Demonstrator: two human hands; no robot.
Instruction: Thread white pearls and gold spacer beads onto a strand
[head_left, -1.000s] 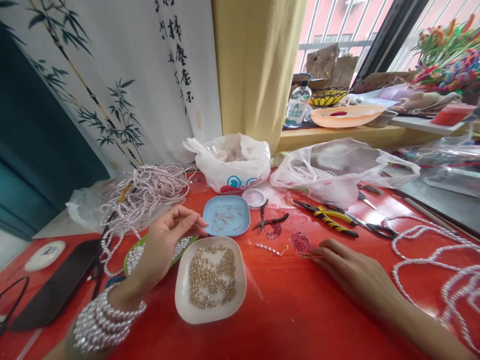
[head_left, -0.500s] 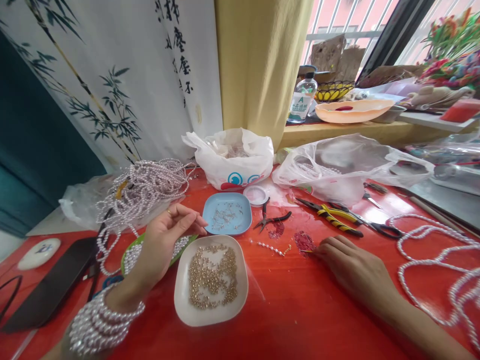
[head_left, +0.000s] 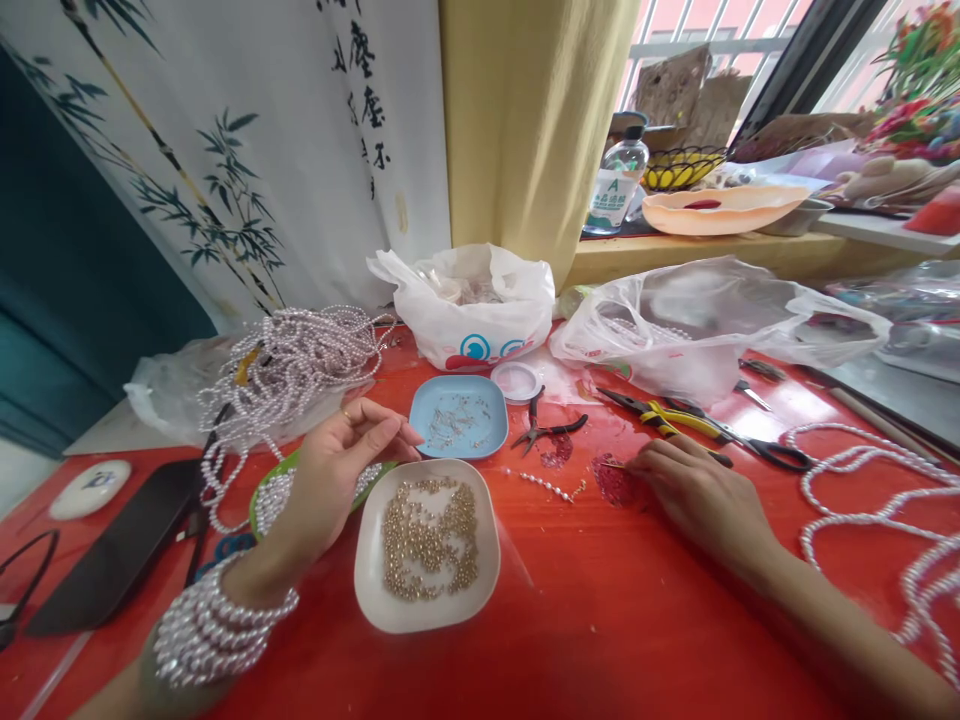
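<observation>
My left hand [head_left: 349, 465] is pinched closed above a green tray [head_left: 274, 495] of pearly beads; whatever its fingertips hold is too small to make out. Pearl strands [head_left: 217, 620] wrap that wrist. A cream tray [head_left: 427, 622] of gold beads is beside it, and a blue tray [head_left: 491, 440] with small metal pins lies behind. My right hand [head_left: 686, 485] rests on the table, its fingers closed on a thin gold-coloured pin [head_left: 613, 464]. Under the pin is a dark red patch [head_left: 616, 488] of tiny bits. A short pearl chain [head_left: 551, 487] lies between the hands.
Black pliers [head_left: 547, 425], yellow-handled pliers [head_left: 686, 420] and scissors [head_left: 776, 457] lie behind my right hand. Plastic bags [head_left: 480, 310] stand at the back. Pearl strings are heaped at left [head_left: 300, 360] and looped at right [head_left: 862, 520]. A black phone-like slab [head_left: 120, 555] lies far left.
My right hand has shifted slightly toward the back of the table, with the gold pin moving up over the red patch. My left hand keeps its pinch. The camera view has shifted slightly.
</observation>
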